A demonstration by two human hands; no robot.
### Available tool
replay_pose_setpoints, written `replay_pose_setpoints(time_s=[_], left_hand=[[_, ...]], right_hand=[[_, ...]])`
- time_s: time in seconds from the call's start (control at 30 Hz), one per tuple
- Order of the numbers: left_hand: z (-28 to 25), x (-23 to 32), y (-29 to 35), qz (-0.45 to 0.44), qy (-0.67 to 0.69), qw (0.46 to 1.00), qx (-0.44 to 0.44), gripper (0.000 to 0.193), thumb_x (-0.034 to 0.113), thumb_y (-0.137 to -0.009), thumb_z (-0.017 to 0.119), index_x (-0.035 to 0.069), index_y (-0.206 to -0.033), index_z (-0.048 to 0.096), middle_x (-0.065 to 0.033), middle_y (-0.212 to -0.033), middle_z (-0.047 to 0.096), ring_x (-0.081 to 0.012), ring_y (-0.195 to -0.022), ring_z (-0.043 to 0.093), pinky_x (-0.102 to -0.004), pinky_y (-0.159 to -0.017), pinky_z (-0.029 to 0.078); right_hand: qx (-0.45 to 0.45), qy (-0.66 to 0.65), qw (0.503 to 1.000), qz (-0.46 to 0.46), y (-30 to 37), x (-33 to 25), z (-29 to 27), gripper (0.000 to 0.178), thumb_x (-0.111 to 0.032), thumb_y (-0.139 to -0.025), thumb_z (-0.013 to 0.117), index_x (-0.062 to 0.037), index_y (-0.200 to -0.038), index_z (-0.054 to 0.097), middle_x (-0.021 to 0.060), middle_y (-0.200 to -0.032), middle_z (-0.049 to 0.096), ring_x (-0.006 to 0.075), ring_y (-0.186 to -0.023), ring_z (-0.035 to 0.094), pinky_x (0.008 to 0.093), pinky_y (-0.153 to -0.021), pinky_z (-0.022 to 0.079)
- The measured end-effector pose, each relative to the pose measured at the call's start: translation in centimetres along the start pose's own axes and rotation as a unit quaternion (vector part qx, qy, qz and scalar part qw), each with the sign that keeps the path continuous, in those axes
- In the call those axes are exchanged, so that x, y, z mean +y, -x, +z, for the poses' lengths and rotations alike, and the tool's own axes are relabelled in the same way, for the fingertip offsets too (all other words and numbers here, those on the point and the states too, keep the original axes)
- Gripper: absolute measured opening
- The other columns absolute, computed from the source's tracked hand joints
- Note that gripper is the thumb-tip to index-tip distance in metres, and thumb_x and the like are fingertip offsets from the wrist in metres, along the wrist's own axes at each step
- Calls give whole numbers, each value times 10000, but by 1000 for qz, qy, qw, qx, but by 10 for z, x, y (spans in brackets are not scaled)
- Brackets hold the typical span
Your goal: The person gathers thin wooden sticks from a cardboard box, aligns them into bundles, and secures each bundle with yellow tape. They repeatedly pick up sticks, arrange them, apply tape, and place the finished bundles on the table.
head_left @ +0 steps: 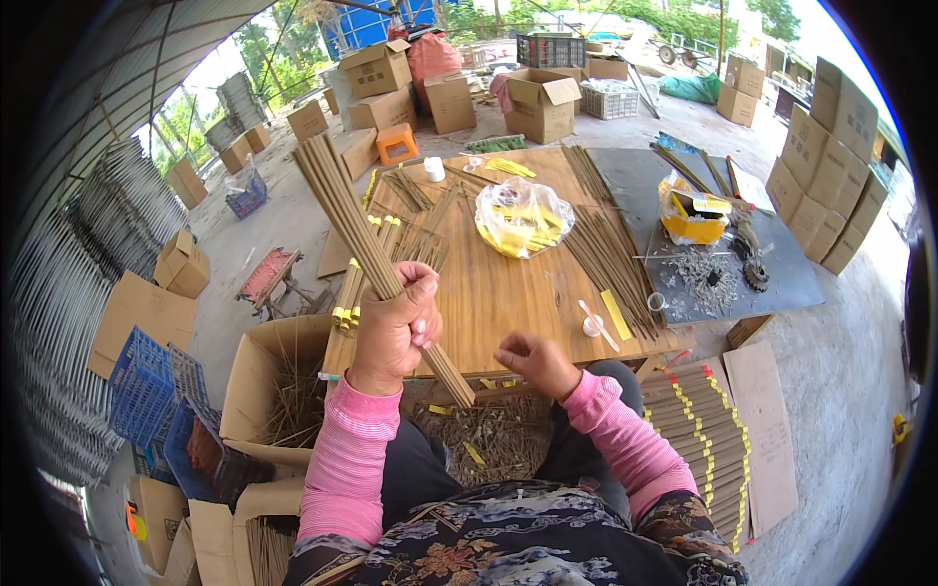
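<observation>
My left hand (396, 322) is wrapped round a thick bundle of brown incense sticks (342, 210), tilted so its top leans left and its lower end hangs over the table's front edge. To the right, above that same edge, my right hand (539, 363) is loosely curled, with nothing visible in its fingers. Yellow-banded bundles (348, 298) lie on the wooden table (508, 317) behind my left hand. Loose sticks (616, 264) are spread along the table's right side. A clear plastic bag of yellow strips (525, 217) sits at the middle.
Near my right hand are a small white cup with a spatula (593, 326) and a yellow strip (616, 314). A yellow box (696, 220) stands on the dark board. Banded bundles (699, 439) lie low at the right. At left is a carton with sticks (269, 386).
</observation>
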State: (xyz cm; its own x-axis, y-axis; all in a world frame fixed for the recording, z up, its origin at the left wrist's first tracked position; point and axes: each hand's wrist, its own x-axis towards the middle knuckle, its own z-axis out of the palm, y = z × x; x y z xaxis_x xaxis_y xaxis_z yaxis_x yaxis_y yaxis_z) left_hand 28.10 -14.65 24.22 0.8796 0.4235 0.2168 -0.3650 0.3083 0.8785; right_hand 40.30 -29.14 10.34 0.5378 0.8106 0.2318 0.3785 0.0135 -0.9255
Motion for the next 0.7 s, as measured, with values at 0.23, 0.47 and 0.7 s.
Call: replay_pose_setpoints(time_s=[0.23, 0.47, 0.7], left_hand=[[22, -41, 33, -194, -177, 947, -186, 159, 153, -804, 621, 26, -857, 541, 34, -558, 446, -36, -407, 393, -182, -379, 315], [16, -40, 37, -326, -191, 879, -290, 169, 169, -794, 626, 33, -837, 536, 37, -543, 437, -35, -437, 416, -170, -402, 317], [14, -71, 38, 0, -492, 868, -70, 242, 186, -777, 634, -8, -880, 533, -83, -618, 563, -205, -556, 565, -314, -516, 423]], right_hand=[[-147, -386, 906, -94, -21, -111, -19, 529, -262, -708, 716, -6, -1093, 460, 90, -1002, 546, 187, -939, 545, 320, -855, 423], [-162, -558, 810, -81, -5, -110, -11, 208, -194, -847, 548, -67, -724, 437, 37, -552, 436, 137, -472, 437, 281, -447, 375], [116, -528, 838, -73, -16, -118, -8, 274, -186, -873, 502, -106, -652, 362, -23, -475, 299, 81, -361, 281, 240, -349, 267]])
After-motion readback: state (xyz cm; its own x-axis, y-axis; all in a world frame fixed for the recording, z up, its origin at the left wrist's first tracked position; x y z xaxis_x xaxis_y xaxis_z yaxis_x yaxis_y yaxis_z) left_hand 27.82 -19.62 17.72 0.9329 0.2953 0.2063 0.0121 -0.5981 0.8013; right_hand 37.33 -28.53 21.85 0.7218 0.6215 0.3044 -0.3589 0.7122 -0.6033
